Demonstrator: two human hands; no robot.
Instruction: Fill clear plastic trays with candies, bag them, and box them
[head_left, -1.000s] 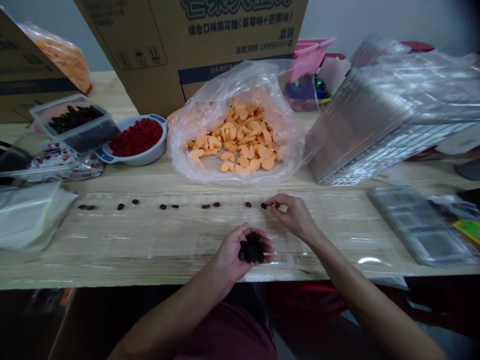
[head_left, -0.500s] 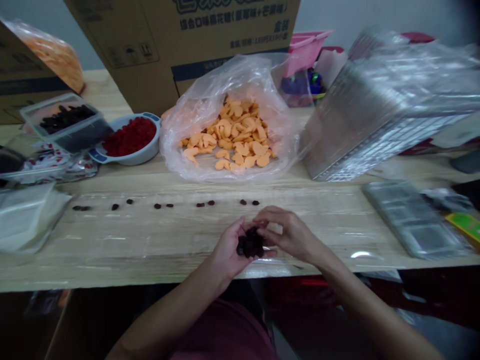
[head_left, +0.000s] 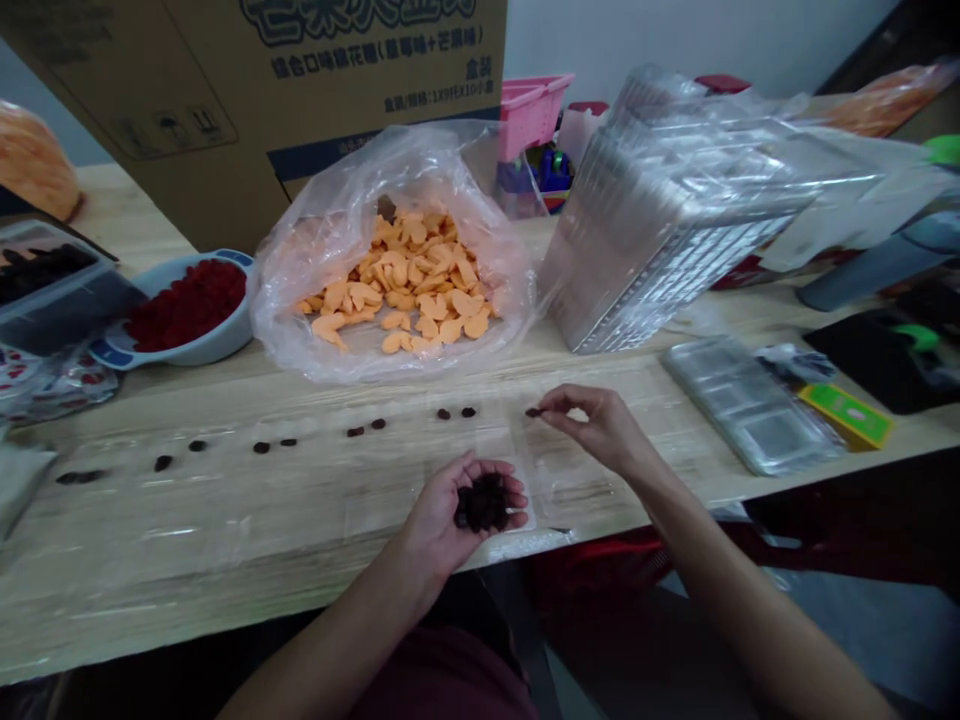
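Observation:
My left hand (head_left: 457, 510) is cupped palm-up low over the table's front edge, holding a heap of small dark pieces (head_left: 481, 503) that look like dried fruit. Between thumb and fingertips, my right hand (head_left: 592, 420) pinches a single dark dried fruit piece (head_left: 533, 412), low over a clear plastic tray (head_left: 570, 480). To the left, more dark pieces lie mostly in pairs along a row of clear trays, such as one pair's piece (head_left: 469, 412). The see-through trays are hard to tell from the wood beneath.
Behind the row sits an open plastic bag (head_left: 300, 340) of orange heart-like pieces, beside a pale blue bowl (head_left: 187, 350) of red pieces. A tall stack of clear trays (head_left: 637, 230) stands back right; more trays (head_left: 750, 400) lie flat before it. A cardboard box (head_left: 225, 190) rises behind.
My right hand has moved right, away from my left palm, with one dark piece in its fingertips. My left hand's fingers now show more around the heap. The camera view has turned right.

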